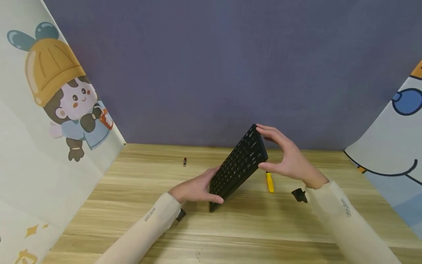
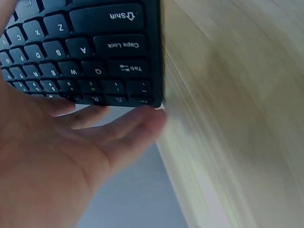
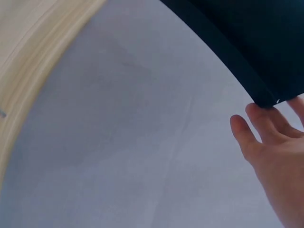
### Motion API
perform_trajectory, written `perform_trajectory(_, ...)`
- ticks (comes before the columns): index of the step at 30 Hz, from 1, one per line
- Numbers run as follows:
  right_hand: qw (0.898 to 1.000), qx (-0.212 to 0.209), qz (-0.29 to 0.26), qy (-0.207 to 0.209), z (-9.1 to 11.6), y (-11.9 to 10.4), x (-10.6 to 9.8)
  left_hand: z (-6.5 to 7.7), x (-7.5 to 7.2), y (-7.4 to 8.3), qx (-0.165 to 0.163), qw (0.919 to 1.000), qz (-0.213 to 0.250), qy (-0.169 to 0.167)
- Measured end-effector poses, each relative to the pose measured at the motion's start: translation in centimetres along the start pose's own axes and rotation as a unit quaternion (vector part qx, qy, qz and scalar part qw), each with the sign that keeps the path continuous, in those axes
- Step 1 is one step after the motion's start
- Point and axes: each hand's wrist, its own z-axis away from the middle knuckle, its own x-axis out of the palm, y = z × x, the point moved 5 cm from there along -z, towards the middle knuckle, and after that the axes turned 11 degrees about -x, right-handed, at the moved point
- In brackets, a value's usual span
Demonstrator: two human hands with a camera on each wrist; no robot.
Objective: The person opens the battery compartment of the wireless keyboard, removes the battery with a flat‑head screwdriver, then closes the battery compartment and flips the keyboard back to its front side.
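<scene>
A black keyboard (image 1: 238, 163) is held tilted above the table, its right end raised and its keys turned toward the head camera. My left hand (image 1: 197, 187) grips the lower left end, thumb across the near edge and fingers along the far edge; Tab, Caps Lock and Shift keys show beside it in the left wrist view. At the raised end, my right hand (image 1: 290, 157) spans the short side, fingertips at the upper corner and thumb at the lower one. The right wrist view shows the keyboard's plain underside (image 3: 256, 42) above the fingers.
Behind the right hand, a yellow-handled screwdriver (image 1: 270, 182) lies on the wooden table (image 1: 148, 227). A small red and silver item (image 1: 184, 162), too small to identify, lies at the back left. A grey-blue panel (image 1: 211, 73) rises behind the table, with cartoon-printed panels on both sides.
</scene>
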Motion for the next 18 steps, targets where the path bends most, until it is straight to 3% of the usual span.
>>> perform_trajectory(9,0.997,0.062,0.014,-0.033,2.9,3.8,-0.1,0.8,-0.9,-1.6,-0.047,0.9984,-0.032,0.001)
perform_trajectory(14,0.993,0.099,-0.017,-0.066,4.3,4.9,1.0,1.6,-1.5,-2.6,-0.071,0.9961,-0.052,0.002)
perform_trajectory(18,0.986,0.128,-0.006,-0.103,5.7,5.8,2.5,2.2,-2.1,-3.3,-0.075,0.995,-0.065,0.01)
